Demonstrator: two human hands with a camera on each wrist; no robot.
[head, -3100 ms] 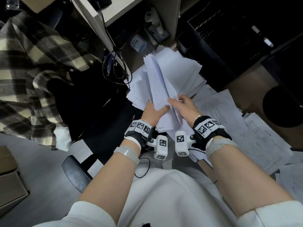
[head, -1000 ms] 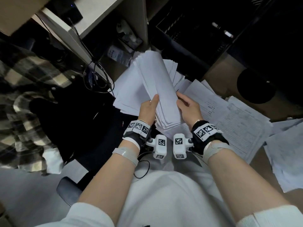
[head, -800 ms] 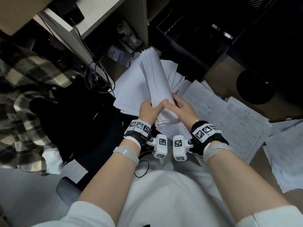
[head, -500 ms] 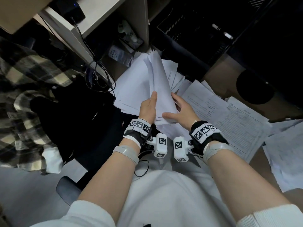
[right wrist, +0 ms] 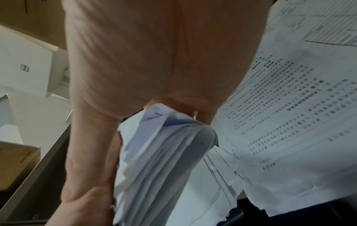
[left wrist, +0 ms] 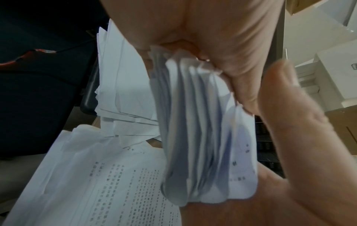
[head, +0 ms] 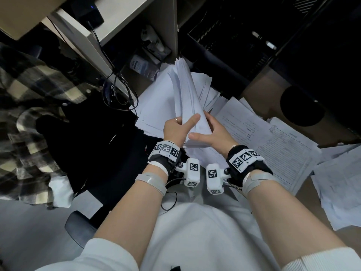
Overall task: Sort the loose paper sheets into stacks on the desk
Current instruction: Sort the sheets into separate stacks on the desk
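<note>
I hold a thick bundle of white paper sheets upright over the desk, its top edges fanned. My left hand grips its left side, thumb across the front. From the right, my right hand grips the lower end, thumb lying under the bottom edge. The left wrist view shows the bundle's bent lower edges squeezed between palm and thumb. Seen from the right wrist, the bundle runs down from my palm. A messy stack of blank sheets lies on the desk behind the bundle.
Printed sheets lie spread on the brown desk to the right, with more paper at the right edge. A black tray stands at the back. A plaid shirt hangs on a chair at left, beside looped cables.
The fanned, opened bundle has been squeezed back together. My left thumb has come across its front, and my right thumb has slid under the bottom edge. The bundle stands a little more upright.
</note>
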